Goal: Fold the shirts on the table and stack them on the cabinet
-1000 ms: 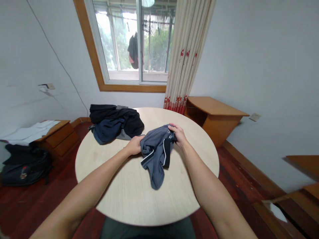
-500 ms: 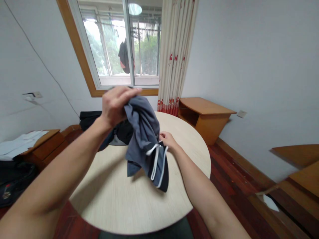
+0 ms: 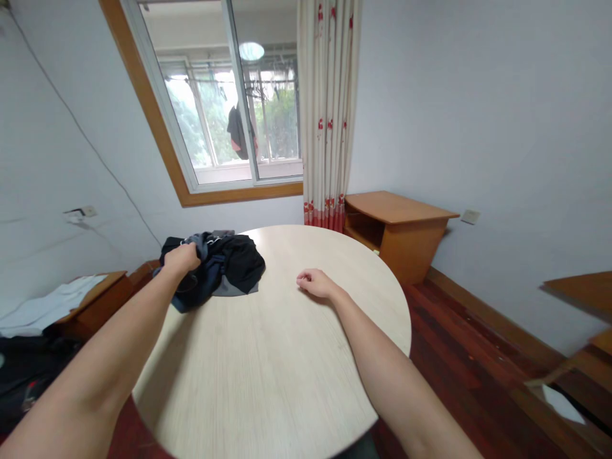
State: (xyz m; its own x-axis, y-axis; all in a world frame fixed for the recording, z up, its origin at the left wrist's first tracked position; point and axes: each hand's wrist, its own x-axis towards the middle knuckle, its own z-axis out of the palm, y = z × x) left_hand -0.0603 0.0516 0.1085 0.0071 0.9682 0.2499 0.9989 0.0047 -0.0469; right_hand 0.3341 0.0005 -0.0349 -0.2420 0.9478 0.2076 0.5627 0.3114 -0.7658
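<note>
A heap of dark clothes (image 3: 241, 261) lies at the far left of the round table, black, navy and grey pieces tangled together. My left hand (image 3: 182, 257) is on the left part of the heap, closed on a blue-grey garment (image 3: 205, 243) with white trim. Most of that garment merges with the other clothes, and my left fingertips are hidden. To the right of the heap, my right hand (image 3: 316, 284) rests on the tabletop with its fingers curled in and nothing visible in them.
The pale round table (image 3: 277, 382) stands before me. Behind it are a window (image 3: 239, 127), a flowered curtain (image 3: 327, 127) and a wooden desk (image 3: 401, 210). At the left, a low wooden cabinet (image 3: 102, 306) bears white cloth, with a black bag (image 3: 33, 370) beside it.
My left hand has carried the blue-grey garment from above the table's middle, left and down onto the heap. My right hand, formerly at the garment's edge, now lies apart from it.
</note>
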